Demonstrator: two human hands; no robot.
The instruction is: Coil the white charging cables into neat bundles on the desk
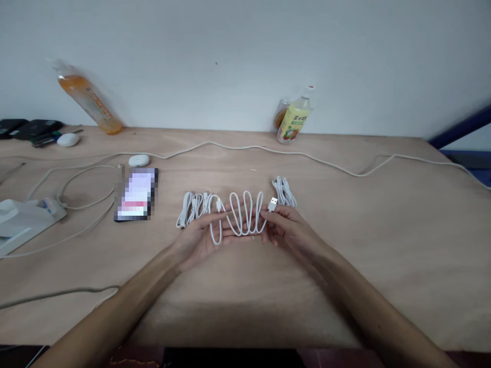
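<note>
My left hand (194, 236) and right hand (289, 222) grasp a thin white looped cable (244, 234) above the pale wooden table (383, 230); from here, I'd pinch lightly near its white plugs (271, 206), keeping the loops even.

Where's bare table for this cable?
Bare: right of the right hand, below the long cord; also between the forearms, nearer than the held cable. Crowded: the left side, with phone, power strip and cords, and beyond the right hand and left hand, where bundled cables lie.

Dim light, soft shadows (phone (136, 197) pixelated)
</note>
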